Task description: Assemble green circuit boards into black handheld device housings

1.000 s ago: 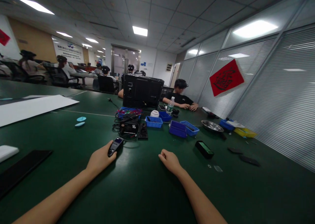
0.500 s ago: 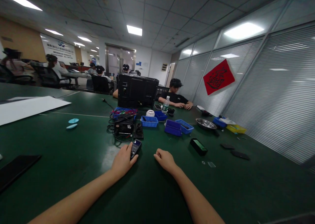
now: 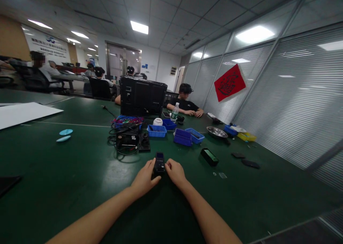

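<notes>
A small black handheld device (image 3: pixel 160 161) with a little screen at its far end and buttons below lies on the green table in front of me. My left hand (image 3: pixel 146 174) grips its left side, fingers along the edge and thumb near the close end. On the other side, my right hand (image 3: pixel 175 170) has its fingers curled in, with the fingertips against the device's right edge. The underside of the device is hidden. Ahead of the hands sit a black box-shaped unit (image 3: pixel 127 141) with tangled cables and a black stand (image 3: pixel 144 142).
Blue bins (image 3: pixel 157 131), a white ball (image 3: pixel 158 121), a water bottle (image 3: pixel 175 112) and a large black monitor (image 3: pixel 143 96) stand farther back. To the right are a green-faced black device (image 3: pixel 209 157), a metal bowl (image 3: pixel 216 132) and black flat pieces (image 3: pixel 250 164). A person (image 3: pixel 184 102) sits across the table.
My left hand has moved right with the device and turned it more upright in view. The device now meets my right hand's fingers. My view has turned slightly right.
</notes>
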A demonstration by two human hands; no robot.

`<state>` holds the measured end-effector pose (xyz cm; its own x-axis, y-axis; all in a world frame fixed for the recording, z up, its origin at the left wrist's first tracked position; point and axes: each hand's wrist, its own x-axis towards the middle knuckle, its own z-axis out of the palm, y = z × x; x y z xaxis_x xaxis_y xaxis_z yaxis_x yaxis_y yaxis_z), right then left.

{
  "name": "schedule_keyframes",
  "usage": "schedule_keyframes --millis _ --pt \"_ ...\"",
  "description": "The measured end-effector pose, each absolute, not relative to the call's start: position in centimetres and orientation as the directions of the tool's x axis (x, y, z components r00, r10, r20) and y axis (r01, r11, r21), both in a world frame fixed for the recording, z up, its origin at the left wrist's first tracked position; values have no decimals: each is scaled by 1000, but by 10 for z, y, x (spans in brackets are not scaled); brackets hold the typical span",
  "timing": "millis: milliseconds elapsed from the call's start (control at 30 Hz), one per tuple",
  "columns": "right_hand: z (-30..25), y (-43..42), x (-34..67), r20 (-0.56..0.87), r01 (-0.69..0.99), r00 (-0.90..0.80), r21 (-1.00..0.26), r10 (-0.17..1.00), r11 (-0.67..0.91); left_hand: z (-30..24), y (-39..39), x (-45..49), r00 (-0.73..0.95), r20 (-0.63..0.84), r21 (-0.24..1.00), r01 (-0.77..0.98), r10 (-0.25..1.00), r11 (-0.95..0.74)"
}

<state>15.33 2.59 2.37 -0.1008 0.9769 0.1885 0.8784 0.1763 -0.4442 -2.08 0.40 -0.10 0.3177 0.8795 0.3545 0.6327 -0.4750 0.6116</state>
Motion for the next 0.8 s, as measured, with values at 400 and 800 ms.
schedule_keyframes --millis 400,800 --pt "32 8 133 285 908 -85 -372 955 193 10 -5 -25 526 332 419 661 783 -622" --pt "31 31 163 210 969 112 -241 971 -59 13 -8 -24 561 341 407 635 754 -656"
